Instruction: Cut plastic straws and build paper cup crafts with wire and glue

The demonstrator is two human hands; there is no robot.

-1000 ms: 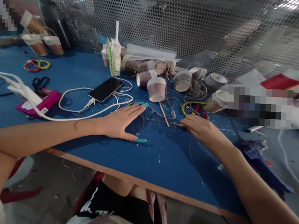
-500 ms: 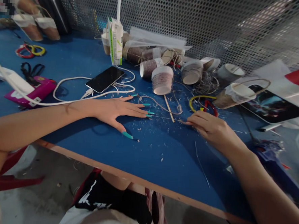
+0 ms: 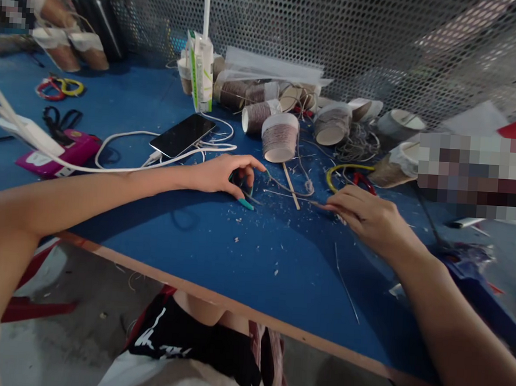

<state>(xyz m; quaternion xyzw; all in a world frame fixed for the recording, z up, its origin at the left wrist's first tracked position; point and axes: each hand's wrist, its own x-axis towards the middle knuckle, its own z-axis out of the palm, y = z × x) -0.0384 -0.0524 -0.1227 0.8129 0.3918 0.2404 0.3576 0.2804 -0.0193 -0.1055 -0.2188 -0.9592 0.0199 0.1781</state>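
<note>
My left hand (image 3: 224, 176) is raised over the blue table with its fingers curled and the thumb held apart, long teal nails showing. Its fingertips are by a thin grey cord (image 3: 299, 191); any grip on the cord cannot be made out. My right hand (image 3: 365, 217) pinches a thin metal needle-like rod (image 3: 286, 195) that points left toward the other hand. A flat wooden stick (image 3: 291, 186) lies beyond the rod, partly crossed by the cord. Behind it a cup-shaped piece wound with pinkish-grey cord (image 3: 279, 139) rests on its side.
A black phone (image 3: 181, 136) with a white cable lies left of centre. Yellow-handled pliers (image 3: 347, 168) are behind my right hand. More wound cups, a drink carton (image 3: 200, 73) and tangled cord (image 3: 359, 144) line the mesh panel. A thin wire (image 3: 346, 283) and white scraps lie in front.
My left hand has lifted from lying flat with fingers spread, and its fingers are now curled. The rod in my right hand has risen slightly, its left tip now free of the left fingers.
</note>
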